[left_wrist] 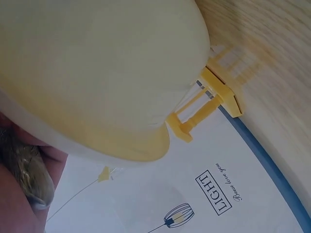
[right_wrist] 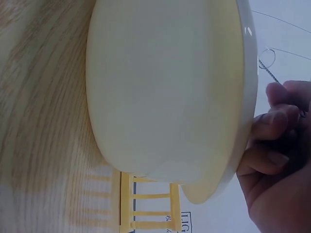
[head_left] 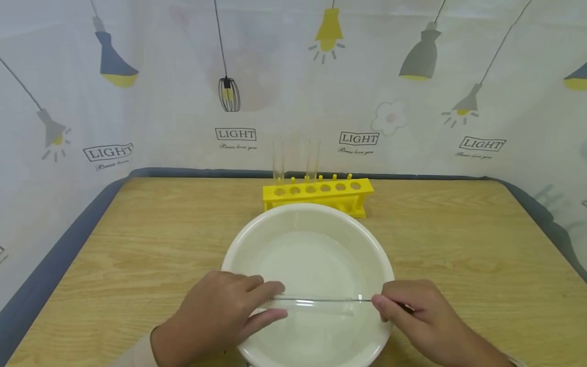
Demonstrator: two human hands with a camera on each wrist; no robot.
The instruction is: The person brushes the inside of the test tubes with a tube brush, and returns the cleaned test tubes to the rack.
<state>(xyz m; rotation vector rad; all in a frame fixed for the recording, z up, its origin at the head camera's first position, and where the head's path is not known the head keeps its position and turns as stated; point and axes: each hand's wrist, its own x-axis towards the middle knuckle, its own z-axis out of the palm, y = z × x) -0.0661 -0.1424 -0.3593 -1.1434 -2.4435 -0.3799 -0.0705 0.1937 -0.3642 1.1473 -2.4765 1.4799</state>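
Over a white basin, my left hand holds a clear test tube lying sideways, its fingers and thumb around the left end. A thin wire brush runs along inside the tube. My right hand pinches the brush's wire near the basin's right rim, with the dark handle end under the fingers. In the left wrist view the tube end with bristles shows between my left fingers. The right wrist view shows my right hand's curled fingers beside the basin's rim and the twisted wire.
Behind the basin stands a yellow rack with two clear tubes upright in it, one at its left end and one nearer the middle. The wooden table ends at a printed white curtain.
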